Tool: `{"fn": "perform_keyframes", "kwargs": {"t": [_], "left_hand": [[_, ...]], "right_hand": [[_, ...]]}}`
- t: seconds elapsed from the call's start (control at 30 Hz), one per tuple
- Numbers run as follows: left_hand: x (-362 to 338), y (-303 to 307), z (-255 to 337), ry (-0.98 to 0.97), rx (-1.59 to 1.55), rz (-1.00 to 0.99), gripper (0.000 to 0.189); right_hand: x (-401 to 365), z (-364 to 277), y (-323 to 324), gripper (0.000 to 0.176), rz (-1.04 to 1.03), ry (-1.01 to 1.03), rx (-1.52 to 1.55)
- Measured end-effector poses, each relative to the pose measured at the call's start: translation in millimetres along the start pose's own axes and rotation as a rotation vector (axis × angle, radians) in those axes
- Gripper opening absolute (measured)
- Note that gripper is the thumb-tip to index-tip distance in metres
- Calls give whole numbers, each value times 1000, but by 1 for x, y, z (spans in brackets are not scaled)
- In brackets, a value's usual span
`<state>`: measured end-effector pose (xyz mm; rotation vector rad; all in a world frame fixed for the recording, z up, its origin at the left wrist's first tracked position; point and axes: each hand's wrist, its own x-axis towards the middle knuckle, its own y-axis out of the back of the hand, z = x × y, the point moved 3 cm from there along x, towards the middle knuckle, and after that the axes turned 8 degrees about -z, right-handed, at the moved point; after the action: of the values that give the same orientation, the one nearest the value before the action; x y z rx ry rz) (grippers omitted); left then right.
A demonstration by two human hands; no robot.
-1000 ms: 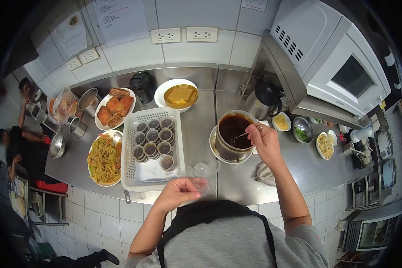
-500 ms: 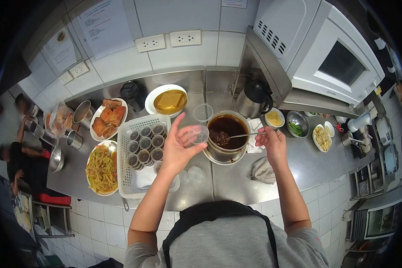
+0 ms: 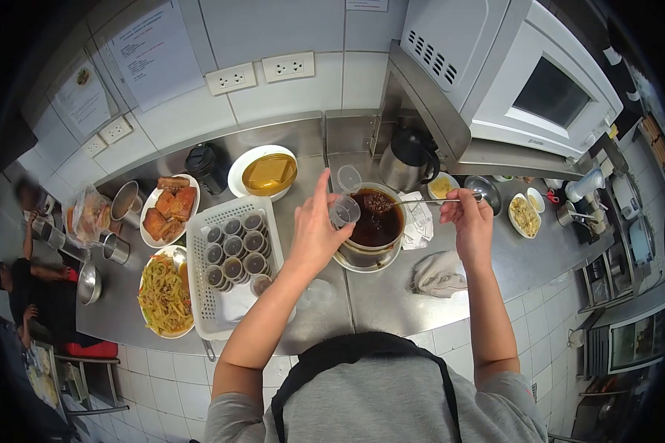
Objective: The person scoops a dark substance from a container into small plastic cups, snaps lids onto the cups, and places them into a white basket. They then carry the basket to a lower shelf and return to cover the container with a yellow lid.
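My left hand (image 3: 318,232) holds a small clear plastic cup (image 3: 344,211) between thumb and fingers, at the left rim of a round pot (image 3: 369,257) of dark brown sauce. My right hand (image 3: 467,215) grips the handle of a metal spoon (image 3: 430,201). Its bowl is over the sauce with dark, lumpy contents. Left of my left hand, a white perforated basket (image 3: 201,299) holds several lidded cups (image 3: 233,246) of dark sauce. A clear round lid or cup (image 3: 349,177) lies behind the pot. More clear plastic pieces (image 3: 319,292) lie near my left forearm.
Plates of fried meat (image 3: 171,210) and shredded vegetables (image 3: 164,297) stand at left. Behind are a bowl of yellow liquid (image 3: 270,174) and a steel jug (image 3: 405,164). A crumpled cloth (image 3: 437,274) lies at right, below a microwave (image 3: 547,88). People (image 3: 41,292) are at far left.
The spoon has risen and tilted with its dark load, and my right hand has moved up and right. My left hand has brought the cup closer to the pot. The camera view has shifted slightly.
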<state>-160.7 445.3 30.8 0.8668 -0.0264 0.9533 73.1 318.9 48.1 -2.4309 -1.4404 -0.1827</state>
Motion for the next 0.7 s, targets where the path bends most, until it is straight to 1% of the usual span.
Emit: {"fn": "perform_keyframes", "kwargs": {"t": [0.07, 0.13, 0.17, 0.23, 0.27, 0.33, 0.37, 0.4, 0.47, 0.63, 0.7], "left_hand": [[2, -7, 2, 8, -20, -14, 100], [3, -15, 4, 16, -40, -29, 102], [4, -18, 4, 37, -105, -22, 104], [5, -21, 5, 54, -173, -14, 106], [4, -22, 5, 65, -236, 3, 108], [2, -23, 5, 77, -300, 24, 109], [1, -22, 6, 78, -303, 45, 110], [0, -21, 6, 80, -305, 67, 111], [-1, -21, 5, 74, -307, 72, 110], [-3, -18, 8, 59, -301, 80, 108], [-3, -19, 9, 19, -386, 77, 106]], "right_hand": [[-2, -11, -8, 29, -7, 38, -10], [-5, -21, -21, 27, -47, 119, -125], [-8, -25, -28, 27, -45, 120, -128], [-17, -34, -46, 23, -128, 248, -306], [-21, -39, -50, 23, -128, 250, -309], [-31, -49, -64, 18, -263, 383, -699], [-35, -51, -67, 12, -309, 414, -768], [-35, -50, -66, 12, -313, 416, -769], [-39, -51, -70, 7, -429, 631, -890], [-43, -58, -69, 9, -459, 727, -906], [-45, -53, -73, 9, -521, 749, -925]]}}
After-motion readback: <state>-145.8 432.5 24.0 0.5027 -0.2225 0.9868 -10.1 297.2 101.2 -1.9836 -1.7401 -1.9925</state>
